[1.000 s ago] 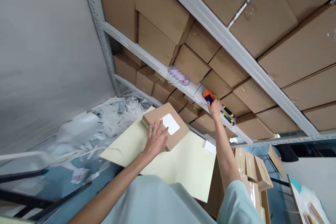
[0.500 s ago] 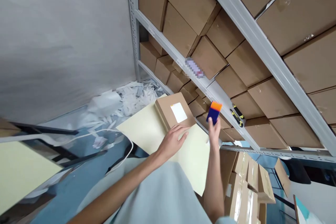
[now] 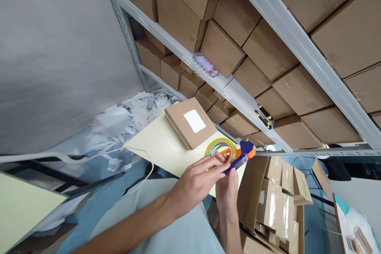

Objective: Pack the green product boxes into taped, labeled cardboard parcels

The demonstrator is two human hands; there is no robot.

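A tape dispenser (image 3: 242, 156), blue and orange with a roll of yellowish tape (image 3: 212, 146), is held between both hands above the pale yellow tabletop (image 3: 151, 139). My left hand (image 3: 198, 178) has its fingers closed on the dispenser near the roll. From below, my right hand (image 3: 228, 190) grips its blue body. Just beyond the hands, a flat brown cardboard box (image 3: 190, 123) with a white label (image 3: 194, 121) lies on the tabletop.
Metal shelving (image 3: 256, 115) packed with cardboard boxes rises in front. Two yellow-black cutters (image 3: 264, 117) rest on its beam. Paper scraps (image 3: 143, 111) cover the floor at left. A large carton (image 3: 251, 194) holding boxes stands at right; a white cable crosses at left.
My left hand has left the flat box and taken hold of the tape dispenser. My right hand has lowered and turned the dispenser, so its tape roll now shows. The camera view has shifted.
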